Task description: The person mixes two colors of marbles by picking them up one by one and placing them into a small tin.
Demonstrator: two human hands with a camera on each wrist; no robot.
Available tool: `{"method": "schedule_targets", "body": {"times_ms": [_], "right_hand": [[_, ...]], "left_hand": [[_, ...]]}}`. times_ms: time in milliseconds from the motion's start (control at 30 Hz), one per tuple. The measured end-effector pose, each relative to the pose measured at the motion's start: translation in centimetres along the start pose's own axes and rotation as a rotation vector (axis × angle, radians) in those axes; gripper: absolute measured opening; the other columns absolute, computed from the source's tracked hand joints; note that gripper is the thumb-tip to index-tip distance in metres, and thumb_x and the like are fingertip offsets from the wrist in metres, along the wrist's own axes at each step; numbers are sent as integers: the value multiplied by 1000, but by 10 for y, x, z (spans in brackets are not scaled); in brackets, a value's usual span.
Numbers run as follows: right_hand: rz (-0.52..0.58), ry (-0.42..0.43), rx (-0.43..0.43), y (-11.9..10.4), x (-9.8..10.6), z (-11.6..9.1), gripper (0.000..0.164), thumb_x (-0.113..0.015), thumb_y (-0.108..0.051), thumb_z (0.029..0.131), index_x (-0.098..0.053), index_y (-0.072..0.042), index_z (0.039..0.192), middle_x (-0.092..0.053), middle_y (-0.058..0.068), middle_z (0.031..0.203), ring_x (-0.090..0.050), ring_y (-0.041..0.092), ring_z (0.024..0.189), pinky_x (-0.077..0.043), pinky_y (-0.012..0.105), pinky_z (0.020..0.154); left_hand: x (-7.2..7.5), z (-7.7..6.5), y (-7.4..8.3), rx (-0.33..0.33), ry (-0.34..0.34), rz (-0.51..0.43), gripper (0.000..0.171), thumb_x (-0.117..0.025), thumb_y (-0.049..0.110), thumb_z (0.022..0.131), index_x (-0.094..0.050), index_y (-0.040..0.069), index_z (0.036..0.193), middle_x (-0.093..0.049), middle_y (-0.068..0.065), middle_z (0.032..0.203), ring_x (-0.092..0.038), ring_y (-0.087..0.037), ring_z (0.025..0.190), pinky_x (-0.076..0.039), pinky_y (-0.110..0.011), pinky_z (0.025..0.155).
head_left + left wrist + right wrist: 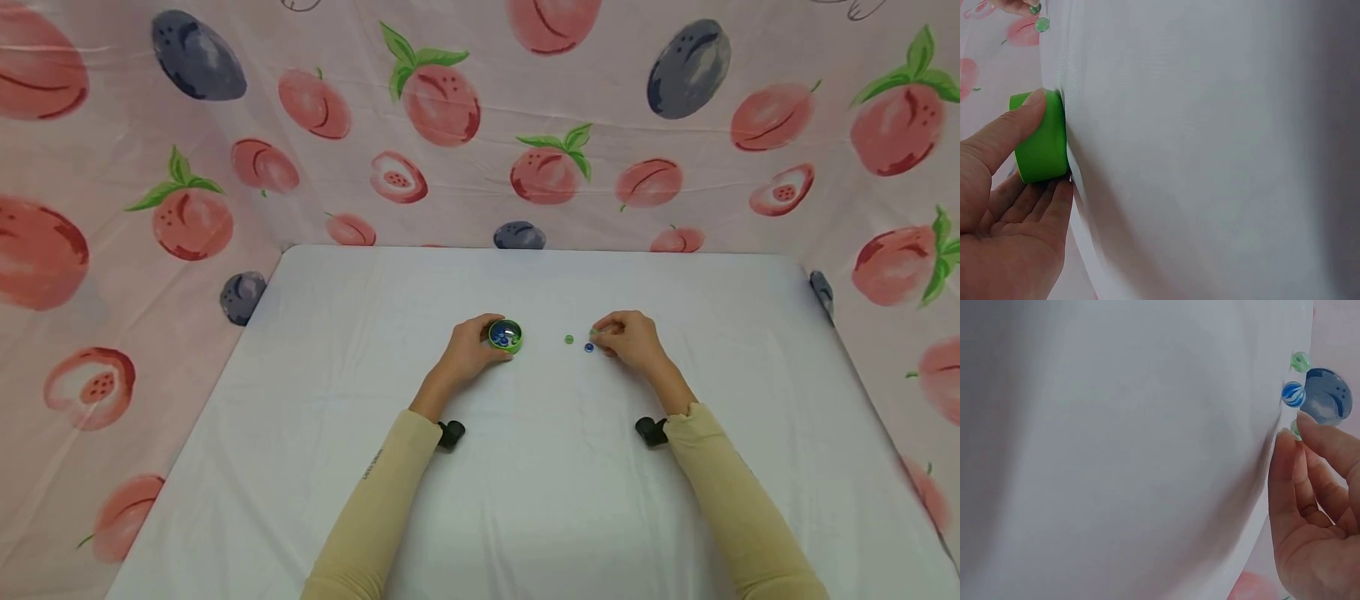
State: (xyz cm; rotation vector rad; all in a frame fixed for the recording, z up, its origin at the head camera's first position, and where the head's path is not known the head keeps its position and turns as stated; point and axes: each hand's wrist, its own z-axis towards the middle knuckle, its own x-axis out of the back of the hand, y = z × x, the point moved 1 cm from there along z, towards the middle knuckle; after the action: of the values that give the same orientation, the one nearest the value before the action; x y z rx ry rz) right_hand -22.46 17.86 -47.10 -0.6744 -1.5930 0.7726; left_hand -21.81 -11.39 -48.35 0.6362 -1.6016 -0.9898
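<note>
My left hand [467, 348] holds a small round green container [514, 348] upright on the table, thumb on one side and fingers on the other. Several blue and green marbles lie inside it. In the left wrist view only the container's plain green wall [1044, 140] shows. To the right, my right hand [632, 340] pinches a green marble [1295, 429] between thumb and fingertips, mostly covered by them. Close by on the cloth are a blue marble [588, 347] with white swirls and another green marble [568, 339], both untouched.
A white cloth covers the table [540, 483]. Behind and at the sides hangs a pink curtain [465, 175] printed with fruit. Dark wrist cameras [451, 435] sit at both sleeve cuffs.
</note>
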Motion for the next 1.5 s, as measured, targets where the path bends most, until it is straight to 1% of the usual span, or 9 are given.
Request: {"method": "schedule_targets", "body": {"times_ms": [233, 367, 633, 933, 1033, 1167, 1233, 1433, 1500], "right_hand": [[-9, 5, 37, -7, 0, 1, 20, -71, -4, 98, -74, 10, 113, -72, 11, 76, -61, 11, 63, -48, 18, 59], [-5, 2, 53, -13, -1, 2, 22, -73, -5, 99, -74, 10, 114, -72, 13, 77, -62, 14, 63, -48, 19, 59], [27, -17, 50, -26, -9, 4, 22, -74, -7, 98, -74, 9, 115, -73, 15, 80, -65, 15, 65, -49, 18, 59], [44, -31, 93, -40, -23, 6, 22, -75, -6, 97, -75, 8, 114, -74, 21, 82, -71, 30, 69, -49, 19, 57], [54, -39, 106, -45, -29, 7, 22, -76, -7, 96, -75, 8, 112, -73, 18, 80, -71, 31, 69, -49, 19, 56], [64, -54, 110, -52, -36, 8, 21, -77, -8, 96, -76, 7, 111, -71, 13, 76, -66, 20, 63, -49, 19, 57], [71, -62, 114, -55, -40, 8, 22, -77, -9, 96, -76, 6, 112, -71, 12, 76, -66, 19, 63, -49, 19, 57], [85, -65, 153, -63, -46, 7, 21, -77, -8, 96, -76, 7, 110, -70, 13, 75, -69, 33, 68, -48, 19, 56], [91, -67, 160, -65, -48, 7, 21, -77, -8, 96, -76, 7, 110, -70, 12, 74, -69, 31, 66, -48, 19, 56]], "left_hand": [[1, -1, 1, -11, -2, 8, 67, -85, 1, 88, -55, -5, 147, -61, -23, 146, -61, -37, 136, -50, -43, 115], [1, -2, 1, -8, -4, 9, 67, -84, 1, 88, -54, -5, 148, -60, -23, 147, -60, -36, 136, -50, -43, 116], [1, -1, 0, -6, -3, 10, 67, -85, 2, 88, -55, -4, 148, -60, -23, 147, -60, -36, 136, -49, -42, 116], [1, -1, 0, -7, -3, 7, 67, -85, 2, 88, -55, -4, 147, -61, -23, 147, -60, -37, 137, -50, -42, 116], [1, -1, 0, -4, -4, 3, 66, -85, 1, 88, -55, -4, 147, -61, -22, 147, -60, -36, 137, -49, -42, 116], [0, 0, -1, 2, -8, -1, 67, -85, 2, 88, -55, -4, 148, -60, -22, 148, -59, -36, 138, -48, -42, 117], [0, 0, -1, 6, -8, -2, 68, -85, 2, 88, -55, -4, 148, -60, -22, 148, -59, -36, 138, -48, -43, 117], [0, -1, 0, 9, -1, -6, 68, -85, 2, 88, -55, -4, 148, -60, -22, 148, -58, -36, 139, -47, -43, 118], [0, -1, 0, 9, 0, -11, 68, -85, 2, 88, -55, -4, 148, -60, -22, 149, -58, -36, 139, -47, -43, 118]]}}
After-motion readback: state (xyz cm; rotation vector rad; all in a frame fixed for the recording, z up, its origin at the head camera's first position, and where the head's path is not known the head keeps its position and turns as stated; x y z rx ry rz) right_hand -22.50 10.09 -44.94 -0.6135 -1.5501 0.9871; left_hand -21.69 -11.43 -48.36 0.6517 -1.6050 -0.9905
